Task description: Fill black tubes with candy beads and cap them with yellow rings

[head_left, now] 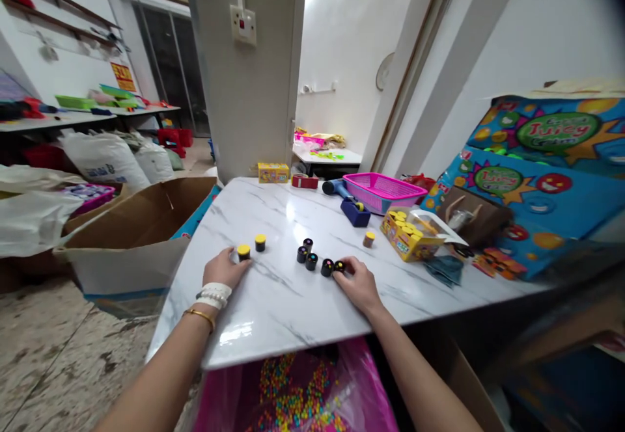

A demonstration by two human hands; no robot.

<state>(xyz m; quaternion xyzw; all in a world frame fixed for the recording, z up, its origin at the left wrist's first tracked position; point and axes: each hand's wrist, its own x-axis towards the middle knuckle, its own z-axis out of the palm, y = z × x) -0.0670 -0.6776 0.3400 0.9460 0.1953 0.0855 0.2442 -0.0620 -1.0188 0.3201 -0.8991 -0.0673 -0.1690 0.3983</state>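
Observation:
My left hand is closed around a small black tub with a yellow lid, resting on the marble-patterned table. Just beyond it stands a second yellow-lidded tub. On the right, the fingers of my right hand grip a small black tub at the end of a loose group. Several similar lidless black tubs stand to its left, with bits of coloured candy showing in their tops. A brownish tub with a yellow lid sits farther right, apart from both hands.
A yellow display box holds yellow-lidded tubs. Behind are a pink basket, blue tape dispenser and yellow box. Blue cartons stand right, an open carton left. Coloured candies fill a pink-lined container below the table edge.

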